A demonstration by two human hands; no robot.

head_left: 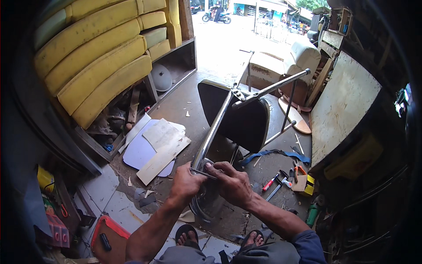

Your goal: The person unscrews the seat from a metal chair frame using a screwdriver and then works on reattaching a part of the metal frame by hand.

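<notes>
Chrome-tubed, the chair (pixel 246 123) lies tipped on the floor (pixel 180 101), apparently to bring its near end within reach, where our left hand (pixel 186 182) and right hand (pixel 232 184) pinch a thin dark strip (pixel 203 174) steady.

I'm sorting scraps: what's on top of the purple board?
Pale wooden pieces lie across the purple board, whose left side shows. The covered part and anything beneath the board cannot be seen.

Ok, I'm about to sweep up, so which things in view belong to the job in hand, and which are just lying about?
In the job:
metal-framed chair
left hand and right hand, at its near end

Apparently lying about:
pale board pieces
blue strip
orange-handled pliers
stacked yellow pads
</notes>
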